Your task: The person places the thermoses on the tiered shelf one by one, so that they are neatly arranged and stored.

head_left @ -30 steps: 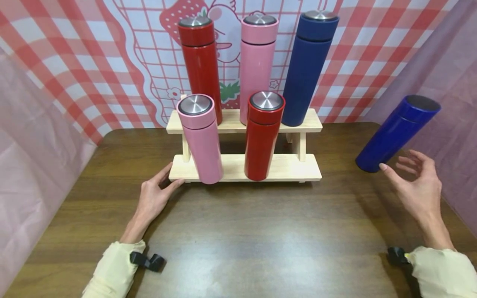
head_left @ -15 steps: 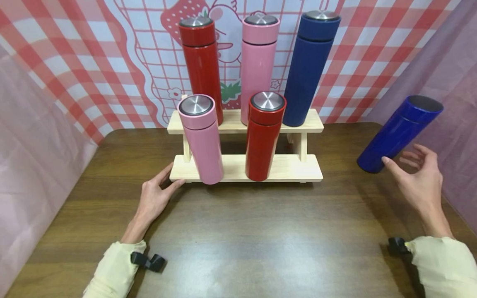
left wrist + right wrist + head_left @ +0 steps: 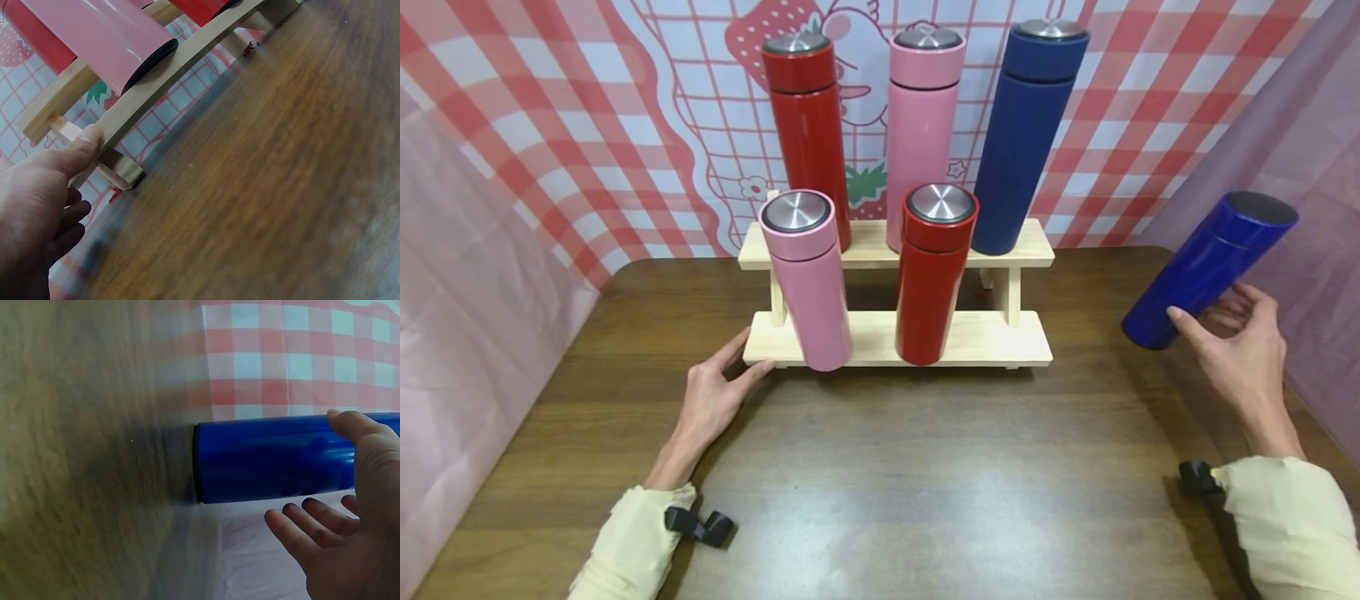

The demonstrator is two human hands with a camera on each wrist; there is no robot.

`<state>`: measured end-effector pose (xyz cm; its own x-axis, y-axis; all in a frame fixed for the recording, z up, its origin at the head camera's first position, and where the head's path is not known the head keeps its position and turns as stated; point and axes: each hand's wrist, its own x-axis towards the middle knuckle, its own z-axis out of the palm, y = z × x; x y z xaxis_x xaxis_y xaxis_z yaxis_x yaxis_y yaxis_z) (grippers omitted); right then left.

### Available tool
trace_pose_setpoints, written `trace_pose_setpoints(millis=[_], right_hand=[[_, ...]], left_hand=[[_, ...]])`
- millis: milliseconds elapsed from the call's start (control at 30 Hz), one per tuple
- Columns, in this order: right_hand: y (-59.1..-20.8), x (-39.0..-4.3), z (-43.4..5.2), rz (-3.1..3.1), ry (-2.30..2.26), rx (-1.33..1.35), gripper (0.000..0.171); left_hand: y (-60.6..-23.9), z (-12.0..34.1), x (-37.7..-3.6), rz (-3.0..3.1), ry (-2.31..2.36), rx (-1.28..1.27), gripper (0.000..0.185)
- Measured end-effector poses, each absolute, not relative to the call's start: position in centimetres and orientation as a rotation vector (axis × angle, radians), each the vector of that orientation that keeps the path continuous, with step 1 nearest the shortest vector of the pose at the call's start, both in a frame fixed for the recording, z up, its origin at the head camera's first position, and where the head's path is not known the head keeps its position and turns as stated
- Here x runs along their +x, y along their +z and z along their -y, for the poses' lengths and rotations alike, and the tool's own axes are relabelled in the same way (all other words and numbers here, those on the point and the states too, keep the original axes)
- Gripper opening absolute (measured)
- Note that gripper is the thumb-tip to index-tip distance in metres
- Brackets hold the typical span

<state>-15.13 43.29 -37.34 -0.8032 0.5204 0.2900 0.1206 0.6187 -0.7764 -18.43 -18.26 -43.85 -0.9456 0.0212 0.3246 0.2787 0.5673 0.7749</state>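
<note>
My left hand (image 3: 715,400) pinches the left end of the lower shelf of a two-tier wooden stand (image 3: 1000,337). Its thumb (image 3: 87,139) lies against the shelf edge, the other fingers beyond and below. At the right, a glossy blue thermos bottle (image 3: 1206,267) stands upright on the table. My right hand (image 3: 1243,358) is at that bottle, thumb (image 3: 350,424) over its side and the other fingers spread, unwrapped, along the opposite side. On the lower shelf stand a pink thermos (image 3: 811,292) and a red thermos (image 3: 934,283).
The upper shelf bears a red thermos (image 3: 808,133), a pink thermos (image 3: 921,142) and a dark blue thermos (image 3: 1030,150). Behind the stand hangs a red-and-white checked cloth (image 3: 587,67). Pink cloth (image 3: 1292,167) borders the brown wooden table (image 3: 880,467) on the right.
My right hand has moved up and closer to the glossy blue thermos, its fingers now partly behind it. My left hand has stayed at the stand. The head view has shifted slightly.
</note>
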Motion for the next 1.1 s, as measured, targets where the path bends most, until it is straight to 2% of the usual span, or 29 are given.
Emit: trace_pose_setpoints(millis=[1100], right_hand=[[-37.2, -17.2, -42.9, 2.393, 1.065, -0.626, 0.088]], left_hand=[[-44.0, 18.3, -18.5, 2.517, -1.328, -0.247, 0.062]])
